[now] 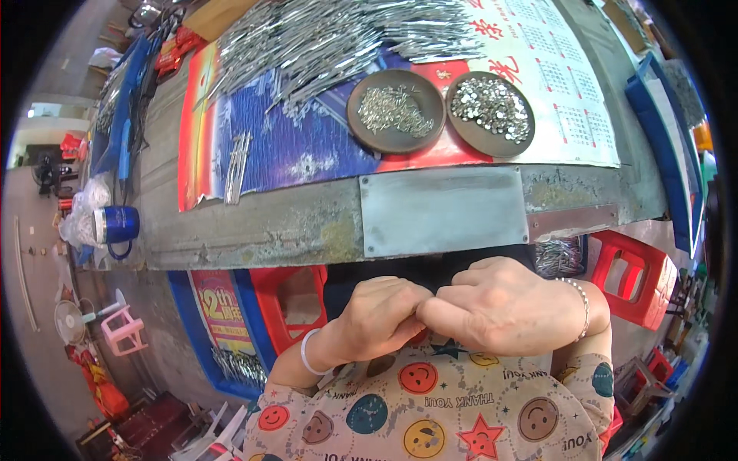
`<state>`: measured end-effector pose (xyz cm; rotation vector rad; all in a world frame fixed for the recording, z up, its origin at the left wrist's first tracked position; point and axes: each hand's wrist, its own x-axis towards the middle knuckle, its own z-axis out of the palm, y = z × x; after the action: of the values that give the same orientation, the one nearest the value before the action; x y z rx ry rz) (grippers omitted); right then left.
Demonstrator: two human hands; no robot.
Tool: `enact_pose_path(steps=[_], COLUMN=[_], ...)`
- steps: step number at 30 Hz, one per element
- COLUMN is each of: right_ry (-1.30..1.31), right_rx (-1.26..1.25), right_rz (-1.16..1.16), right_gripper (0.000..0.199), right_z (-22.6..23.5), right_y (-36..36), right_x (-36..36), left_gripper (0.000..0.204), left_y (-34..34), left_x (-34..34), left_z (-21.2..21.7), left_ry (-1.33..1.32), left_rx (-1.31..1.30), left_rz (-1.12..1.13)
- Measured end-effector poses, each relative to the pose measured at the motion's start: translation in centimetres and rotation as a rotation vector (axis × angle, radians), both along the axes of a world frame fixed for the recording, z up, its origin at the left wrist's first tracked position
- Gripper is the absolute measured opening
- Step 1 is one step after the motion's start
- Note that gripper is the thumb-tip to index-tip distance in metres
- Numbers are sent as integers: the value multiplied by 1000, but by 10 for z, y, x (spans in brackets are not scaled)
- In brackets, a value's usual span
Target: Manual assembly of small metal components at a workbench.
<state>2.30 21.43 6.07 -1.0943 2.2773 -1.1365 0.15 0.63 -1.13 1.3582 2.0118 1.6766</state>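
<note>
My left hand and my right hand meet in front of my chest, just below the near table edge. Both are closed, with fingers curled and thumbs drawn in. Whatever they grip is hidden behind the knuckles. Beyond them, a brown round dish holds small metal pins. A second dish, touching or nearly touching it on the right, holds shiny round metal pieces. A large heap of long thin metal strips lies farther back. Several similar strips lie apart at the left.
A smooth metal plate is fixed along the table's front edge. At the left corner stands a blue mug. Below the table are a blue bin with metal parts and red stools. Blue trays border the right side.
</note>
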Motion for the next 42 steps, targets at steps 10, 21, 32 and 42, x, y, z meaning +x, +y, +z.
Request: enact_pose_path(steps=[10, 21, 32, 42], right_ry=[-335, 126, 555, 544], right_rx=[-215, -118, 440, 438], right_rz=[-362, -465, -869, -870], right_gripper=[14, 25, 14, 19], right_z=[-27, -30, -54, -53], right_y=[10, 10, 63, 65], right_x=[-4, -4, -44, -41], left_gripper=[22, 27, 12, 13], left_y=[-4, 6, 6, 5], left_x=[-21, -33, -14, -7], left_z=[7, 0, 2, -7], left_ry=[635, 276, -190, -370], left_rx=[-104, -105, -44, -12], left_rz=[75, 275, 112, 129])
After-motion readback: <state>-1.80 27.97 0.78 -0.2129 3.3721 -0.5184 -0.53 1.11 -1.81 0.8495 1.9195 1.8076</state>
